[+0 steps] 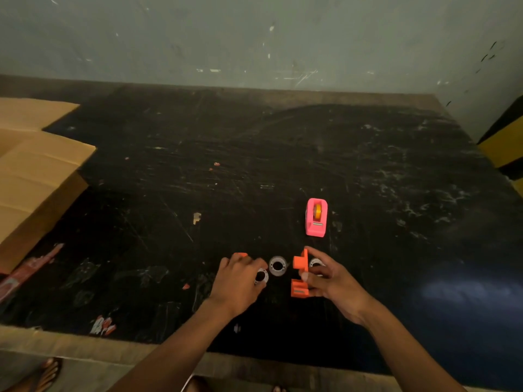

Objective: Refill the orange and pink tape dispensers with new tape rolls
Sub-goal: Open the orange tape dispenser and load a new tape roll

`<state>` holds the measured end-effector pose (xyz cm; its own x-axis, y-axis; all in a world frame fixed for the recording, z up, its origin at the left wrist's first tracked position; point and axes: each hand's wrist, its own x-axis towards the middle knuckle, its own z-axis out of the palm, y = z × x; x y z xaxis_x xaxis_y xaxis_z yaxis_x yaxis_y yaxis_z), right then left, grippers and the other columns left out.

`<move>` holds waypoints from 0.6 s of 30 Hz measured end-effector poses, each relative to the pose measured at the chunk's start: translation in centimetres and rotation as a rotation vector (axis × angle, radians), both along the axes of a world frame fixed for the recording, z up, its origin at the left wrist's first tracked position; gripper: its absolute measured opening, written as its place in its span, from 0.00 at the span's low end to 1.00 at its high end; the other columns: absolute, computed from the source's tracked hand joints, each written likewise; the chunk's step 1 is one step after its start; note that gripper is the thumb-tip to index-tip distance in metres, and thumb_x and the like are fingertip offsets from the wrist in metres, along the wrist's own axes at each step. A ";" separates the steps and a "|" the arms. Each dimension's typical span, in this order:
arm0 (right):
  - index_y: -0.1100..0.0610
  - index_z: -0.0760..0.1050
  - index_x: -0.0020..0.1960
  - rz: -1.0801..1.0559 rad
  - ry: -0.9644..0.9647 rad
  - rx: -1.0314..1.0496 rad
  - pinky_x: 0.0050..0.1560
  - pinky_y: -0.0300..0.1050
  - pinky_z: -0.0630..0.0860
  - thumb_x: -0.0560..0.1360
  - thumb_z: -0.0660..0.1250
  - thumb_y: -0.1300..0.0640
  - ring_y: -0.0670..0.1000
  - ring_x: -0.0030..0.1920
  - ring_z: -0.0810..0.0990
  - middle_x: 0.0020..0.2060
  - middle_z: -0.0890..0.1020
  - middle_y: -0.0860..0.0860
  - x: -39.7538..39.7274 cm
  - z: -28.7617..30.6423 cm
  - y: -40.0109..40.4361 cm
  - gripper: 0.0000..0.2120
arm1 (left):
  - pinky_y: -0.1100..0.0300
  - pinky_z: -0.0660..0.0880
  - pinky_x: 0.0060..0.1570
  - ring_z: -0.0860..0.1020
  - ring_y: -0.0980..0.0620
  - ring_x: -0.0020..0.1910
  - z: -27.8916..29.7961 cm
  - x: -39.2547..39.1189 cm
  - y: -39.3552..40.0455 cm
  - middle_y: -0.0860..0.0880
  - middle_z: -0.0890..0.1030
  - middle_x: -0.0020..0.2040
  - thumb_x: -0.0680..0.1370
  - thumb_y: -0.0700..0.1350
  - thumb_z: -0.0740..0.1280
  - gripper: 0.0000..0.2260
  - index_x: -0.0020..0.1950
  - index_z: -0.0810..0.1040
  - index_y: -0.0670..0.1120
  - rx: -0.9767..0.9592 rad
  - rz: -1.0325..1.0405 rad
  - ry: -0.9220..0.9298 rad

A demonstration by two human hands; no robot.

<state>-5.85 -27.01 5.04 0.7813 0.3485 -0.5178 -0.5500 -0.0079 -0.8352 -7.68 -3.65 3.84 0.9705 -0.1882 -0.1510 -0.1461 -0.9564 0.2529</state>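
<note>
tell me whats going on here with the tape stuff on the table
A person is refilling tape dispensers at a black table. The right hand holds the orange dispenser, which looks opened up. The left hand has its grip on a clear tape roll; a second roll lies loose between the hands, and a third shows behind the right hand. The pink dispenser stands farther back with a roll in it, untouched.

Hidden partly under the left hand [237, 278]: a tape roll [261, 276] and a small orange piece [240, 254]. Hidden mostly behind the right hand [329, 281]: another roll [315, 263]. Cut off at the left edge: cardboard box [34, 171].
</note>
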 end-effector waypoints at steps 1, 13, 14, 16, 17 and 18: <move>0.44 0.67 0.72 -0.005 -0.002 -0.005 0.50 0.51 0.83 0.76 0.68 0.66 0.55 0.53 0.85 0.61 0.76 0.57 0.0 -0.1 -0.1 0.30 | 0.47 0.66 0.64 0.69 0.47 0.69 -0.4 0.0 0.0 0.51 0.79 0.64 0.77 0.53 0.67 0.17 0.66 0.72 0.57 0.064 -0.037 0.011; 0.42 0.67 0.71 -0.038 -0.017 0.002 0.52 0.53 0.83 0.75 0.70 0.65 0.55 0.53 0.85 0.63 0.76 0.57 -0.3 -0.5 -1.5 0.31 | 0.47 0.63 0.60 0.66 0.46 0.68 -2.4 0.0 -1.2 0.50 0.74 0.68 0.76 0.62 0.63 0.24 0.70 0.68 0.57 0.153 -0.037 -0.089; 0.42 0.67 0.71 -0.043 -0.020 0.003 0.52 0.54 0.83 0.75 0.70 0.65 0.55 0.53 0.85 0.63 0.76 0.58 -0.2 -0.5 -1.5 0.30 | 0.47 0.63 0.61 0.66 0.46 0.67 -2.4 0.3 -1.6 0.50 0.74 0.68 0.77 0.62 0.63 0.24 0.71 0.67 0.57 0.128 -0.027 -0.092; 0.42 0.67 0.71 -0.050 -0.030 0.003 0.54 0.57 0.82 0.75 0.70 0.65 0.56 0.54 0.85 0.62 0.76 0.58 -0.2 -0.4 -1.4 0.30 | 0.49 0.63 0.62 0.67 0.46 0.67 -2.4 1.2 -2.5 0.49 0.74 0.69 0.77 0.60 0.64 0.26 0.73 0.65 0.56 0.100 -0.006 -0.075; 0.42 0.67 0.71 -0.053 -0.034 0.004 0.55 0.58 0.82 0.75 0.70 0.65 0.56 0.54 0.85 0.62 0.77 0.59 -0.3 -0.4 -1.3 0.30 | 0.49 0.63 0.62 0.68 0.45 0.67 -2.4 1.6 -2.9 0.48 0.74 0.69 0.77 0.60 0.64 0.26 0.73 0.65 0.55 0.103 0.001 -0.062; 0.42 0.67 0.71 -0.054 -0.036 0.004 0.56 0.59 0.81 0.75 0.70 0.65 0.56 0.54 0.85 0.63 0.77 0.59 -0.3 -0.3 -1.2 0.31 | 0.48 0.64 0.60 0.68 0.45 0.66 -2.4 2.1 -3.3 0.48 0.75 0.69 0.77 0.60 0.64 0.26 0.73 0.66 0.54 0.115 0.002 -0.051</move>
